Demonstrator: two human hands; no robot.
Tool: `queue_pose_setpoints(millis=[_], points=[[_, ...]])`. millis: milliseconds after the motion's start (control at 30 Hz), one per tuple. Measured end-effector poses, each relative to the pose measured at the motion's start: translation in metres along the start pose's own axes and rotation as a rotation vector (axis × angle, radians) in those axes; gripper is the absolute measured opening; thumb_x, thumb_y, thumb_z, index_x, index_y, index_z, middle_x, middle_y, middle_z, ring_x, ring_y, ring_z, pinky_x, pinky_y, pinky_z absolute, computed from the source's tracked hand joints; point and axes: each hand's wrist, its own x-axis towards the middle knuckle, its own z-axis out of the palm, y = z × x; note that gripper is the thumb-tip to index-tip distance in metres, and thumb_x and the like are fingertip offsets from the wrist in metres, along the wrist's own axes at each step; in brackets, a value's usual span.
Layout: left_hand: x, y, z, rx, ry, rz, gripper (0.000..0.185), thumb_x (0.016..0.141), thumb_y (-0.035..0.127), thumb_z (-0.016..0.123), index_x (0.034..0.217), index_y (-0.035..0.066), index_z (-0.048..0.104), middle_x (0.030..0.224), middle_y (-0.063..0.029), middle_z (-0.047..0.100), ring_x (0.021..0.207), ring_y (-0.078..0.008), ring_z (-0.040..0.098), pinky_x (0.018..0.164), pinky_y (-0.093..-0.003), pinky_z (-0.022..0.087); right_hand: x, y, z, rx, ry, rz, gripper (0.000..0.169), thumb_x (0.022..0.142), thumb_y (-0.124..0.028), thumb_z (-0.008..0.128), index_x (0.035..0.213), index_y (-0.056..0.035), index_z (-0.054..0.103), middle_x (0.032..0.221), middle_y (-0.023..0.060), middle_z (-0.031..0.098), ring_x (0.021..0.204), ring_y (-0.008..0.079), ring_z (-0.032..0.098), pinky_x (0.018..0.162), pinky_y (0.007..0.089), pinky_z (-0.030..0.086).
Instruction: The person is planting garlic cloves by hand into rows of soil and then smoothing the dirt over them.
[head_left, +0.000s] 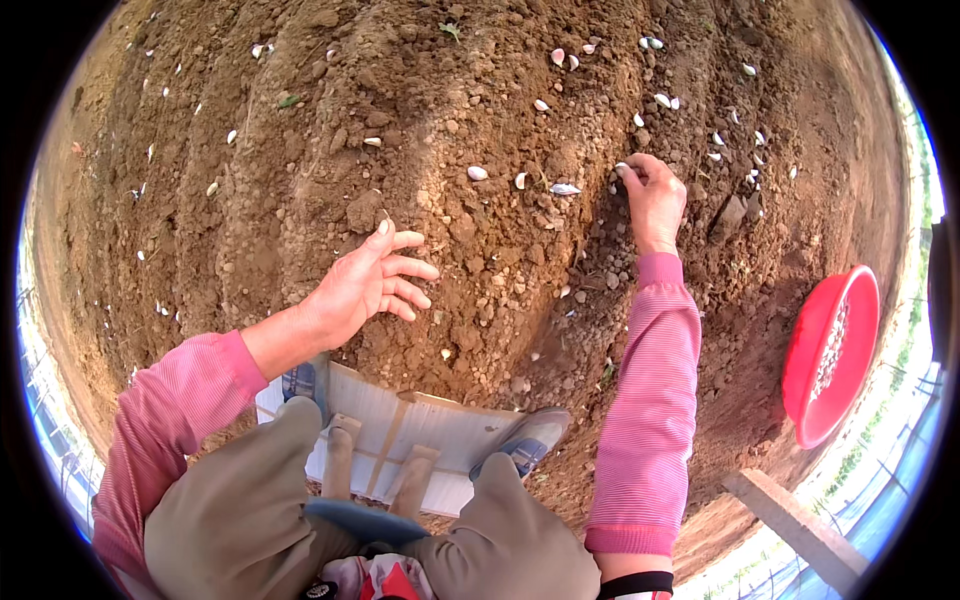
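Low over a shallow furrow in brown, crumbly soil (517, 247), my right hand (658, 196) pinches a pale garlic clove (621, 166) between thumb and fingertips. Just below those fingertips a small white piece lies in the furrow. My left hand (367, 276) hangs above the ridge with its fingers spread and nothing in them. Between the two hands, on the ridge ahead, rest several loose cloves, among them a plump white clove (477, 173) and a white-purple one (565, 189). More cloves, such as a pair near the furrow (663, 100), dot the soil beyond my right hand.
A red plastic basin (796, 360) holding many garlic cloves (829, 351) stands tilted at the right. Near it lies a rectangular beam (796, 523). Between my shoes is a pale panel (375, 435) with wooden stool legs (414, 476) and a blue seat (367, 520). A dark clod (727, 217) sits right of my hand.
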Motion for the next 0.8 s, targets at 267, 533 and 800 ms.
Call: queue_pose_setpoints(millis=[267, 533, 800], points=[[0.019, 0.029, 0.031, 0.170, -0.082, 0.101, 0.037, 0.104, 0.029, 0.049, 0.126, 0.000, 0.054, 0.110, -0.0141, 0.066, 0.090, -0.0184, 0.067, 0.078, -0.0305, 0.056, -0.073, -0.098, -0.017, 1.431, -0.250, 0.134, 0.015, 0.088, 0.002, 0.070, 0.101, -0.0051, 0.068, 0.099, 0.0035, 0.070, 0.086, 0.0084, 0.064, 0.079, 0.0224, 0.053], [0.042, 0.037, 0.073, 0.387, -0.028, 0.213, 0.022, 0.101, 0.025, 0.056, 0.098, 0.004, 0.063, 0.082, -0.0036, 0.067, 0.071, -0.0109, 0.065, 0.062, -0.0232, 0.053, -0.111, -0.128, -0.022, 0.589, -0.062, -0.365, 0.030, 0.080, 0.005, 0.072, 0.108, -0.0070, 0.073, 0.102, 0.0076, 0.070, 0.093, 0.0202, 0.069, 0.079, 0.0312, 0.056], [0.035, 0.024, 0.055, 0.368, -0.029, 0.155, 0.023, 0.103, 0.024, 0.052, 0.101, 0.003, 0.063, 0.082, -0.0044, 0.067, 0.069, -0.0106, 0.065, 0.062, -0.0228, 0.053, -0.064, -0.054, -0.014, 0.382, 0.144, -0.007, 0.011, 0.087, -0.013, 0.072, 0.097, -0.0155, 0.076, 0.096, 0.0026, 0.071, 0.087, 0.0127, 0.062, 0.077, 0.0277, 0.055]])
